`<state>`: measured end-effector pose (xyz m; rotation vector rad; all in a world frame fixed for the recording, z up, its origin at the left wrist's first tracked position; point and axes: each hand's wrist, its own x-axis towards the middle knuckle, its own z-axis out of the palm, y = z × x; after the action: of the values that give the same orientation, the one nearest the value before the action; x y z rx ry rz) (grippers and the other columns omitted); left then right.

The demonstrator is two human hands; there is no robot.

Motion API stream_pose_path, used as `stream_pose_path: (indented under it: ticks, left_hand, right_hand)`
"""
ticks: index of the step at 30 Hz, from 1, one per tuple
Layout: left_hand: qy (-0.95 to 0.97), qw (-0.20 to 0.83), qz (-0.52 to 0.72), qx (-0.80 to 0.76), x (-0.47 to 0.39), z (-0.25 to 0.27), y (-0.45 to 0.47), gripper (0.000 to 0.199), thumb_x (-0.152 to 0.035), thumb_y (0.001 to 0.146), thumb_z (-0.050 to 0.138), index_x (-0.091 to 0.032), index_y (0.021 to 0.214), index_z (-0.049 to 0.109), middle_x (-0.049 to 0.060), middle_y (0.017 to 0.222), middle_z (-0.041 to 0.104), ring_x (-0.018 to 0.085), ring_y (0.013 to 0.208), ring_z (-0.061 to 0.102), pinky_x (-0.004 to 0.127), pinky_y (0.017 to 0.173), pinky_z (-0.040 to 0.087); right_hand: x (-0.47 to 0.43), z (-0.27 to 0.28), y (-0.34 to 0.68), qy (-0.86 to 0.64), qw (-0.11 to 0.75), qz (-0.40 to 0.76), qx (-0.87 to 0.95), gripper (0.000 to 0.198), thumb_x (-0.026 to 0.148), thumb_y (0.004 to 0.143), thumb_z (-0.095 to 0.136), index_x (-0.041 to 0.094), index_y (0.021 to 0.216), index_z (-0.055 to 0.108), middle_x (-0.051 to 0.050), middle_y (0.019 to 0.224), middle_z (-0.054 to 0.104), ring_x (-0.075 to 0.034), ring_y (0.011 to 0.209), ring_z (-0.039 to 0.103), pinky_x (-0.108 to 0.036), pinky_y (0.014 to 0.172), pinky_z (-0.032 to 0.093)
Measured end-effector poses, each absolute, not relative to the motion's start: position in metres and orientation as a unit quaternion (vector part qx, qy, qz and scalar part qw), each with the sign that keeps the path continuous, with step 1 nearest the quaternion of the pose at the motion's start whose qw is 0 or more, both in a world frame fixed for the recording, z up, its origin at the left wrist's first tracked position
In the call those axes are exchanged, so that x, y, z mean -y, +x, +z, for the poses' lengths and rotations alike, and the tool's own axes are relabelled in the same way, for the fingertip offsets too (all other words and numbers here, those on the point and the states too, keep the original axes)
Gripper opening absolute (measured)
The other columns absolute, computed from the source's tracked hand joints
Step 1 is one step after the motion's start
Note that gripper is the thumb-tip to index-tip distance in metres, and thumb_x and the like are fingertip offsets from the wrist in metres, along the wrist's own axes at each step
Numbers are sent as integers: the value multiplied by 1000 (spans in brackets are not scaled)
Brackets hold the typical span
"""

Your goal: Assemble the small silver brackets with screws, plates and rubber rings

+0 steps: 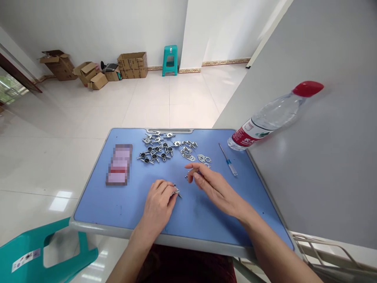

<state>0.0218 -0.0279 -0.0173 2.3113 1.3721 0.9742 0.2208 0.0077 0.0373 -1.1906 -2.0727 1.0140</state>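
My left hand point(160, 199) is closed around a small metal fitting point(176, 191) with a flat flange and a short stem poking out to the right; the fingers hide most of it. To its right, my right hand point(210, 184) hovers over the table with the index finger stretched out and the other fingers loosely bent. Nothing shows in its grip. Small metal bits point(186, 177) lie by its fingertips, partly covered. Beyond the hands is a cluster of metal fittings with black round centres point(155, 156). Flat oval flange plates point(202, 158) lie just past my right hand.
On the blue table point(126, 208) are more metal fittings point(157, 138), small loose metal pieces point(188, 146), a screwdriver point(228, 160), a blurred-out flat object point(119, 165) and a red-capped water bottle point(265, 118). A grey panel point(324, 157) borders the right. A green stool point(59, 251) stands front left.
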Motion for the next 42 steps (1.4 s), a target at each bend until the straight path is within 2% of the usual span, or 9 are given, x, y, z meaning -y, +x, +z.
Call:
stream_pose_path:
  ticks: [4, 9, 15, 21, 27, 34, 37, 40, 42]
  left_hand:
    - [796, 152, 346, -472, 27, -16, 22, 12, -9, 92, 53, -20, 89, 58, 4, 93, 66, 22, 90, 56, 37, 77, 49]
    - [787, 180, 341, -482, 26, -14, 22, 12, -9, 92, 54, -20, 89, 57, 3, 91, 65, 21, 89, 55, 35, 77, 49]
    - [778, 200, 317, -504, 27, -12, 21, 12, -10, 92, 53, -20, 97, 58, 4, 91, 65, 22, 89, 55, 35, 75, 48]
    - [779, 197, 313, -506, 28, -11, 21, 12, -12, 93, 52, -21, 97, 58, 3, 90, 64, 22, 88, 56, 34, 74, 47]
    - [780, 187, 322, -503, 28, -12, 22, 11, -15, 94, 50, -21, 97, 59, 4, 88, 64, 21, 86, 56, 34, 72, 48]
    - [786, 157, 340, -492, 27, -13, 22, 8, -16, 95, 51, -20, 94, 57, 3, 83, 62, 20, 82, 54, 32, 69, 48]
    - [785, 154, 340, -495, 27, -14, 22, 8, -17, 95, 50, -21, 92, 57, 2, 82, 61, 21, 81, 54, 32, 67, 48]
    - [784, 170, 334, -494, 27, -13, 22, 8, -16, 95, 50, -21, 97, 57, 3, 87, 63, 21, 85, 56, 33, 71, 49]
    - [784, 178, 332, -492, 27, -14, 22, 10, -15, 94, 51, -21, 99, 58, 4, 91, 64, 22, 88, 56, 35, 74, 50]
  right_hand:
    - [-8, 34, 217, -434, 268, 391, 766, 28, 34, 103, 31, 24, 126, 44, -4, 100, 69, -19, 91, 61, -34, 81, 46]
    - [-5, 26, 210, -412, 333, 374, 761, 19, 30, 102, 35, 22, 111, 50, -2, 86, 67, -16, 73, 60, -29, 69, 46]
    - [-3, 23, 204, -362, 368, 302, 802, 18, 25, 102, 32, 21, 100, 50, -3, 85, 64, -16, 76, 58, -28, 69, 47]
    - [-4, 22, 203, -353, 354, 278, 820, 19, 24, 103, 30, 22, 97, 48, -3, 85, 63, -16, 74, 56, -29, 69, 48]
    - [-4, 23, 204, -338, 348, 264, 833, 18, 21, 102, 31, 21, 98, 49, -4, 87, 63, -16, 77, 58, -29, 69, 48]
    - [-5, 18, 197, -267, 379, 227, 857, 19, 23, 103, 33, 20, 103, 52, -3, 82, 63, -16, 69, 53, -30, 68, 45]
    - [-5, 23, 199, -260, 360, 248, 861, 22, 23, 104, 31, 20, 106, 53, -4, 85, 64, -17, 75, 55, -32, 73, 46]
    - [-4, 26, 201, -275, 333, 268, 861, 24, 19, 103, 29, 19, 113, 51, -7, 96, 65, -18, 85, 58, -33, 79, 48]
    - [-4, 24, 201, -284, 344, 250, 859, 26, 19, 103, 31, 19, 121, 49, -7, 98, 66, -18, 86, 59, -32, 77, 49]
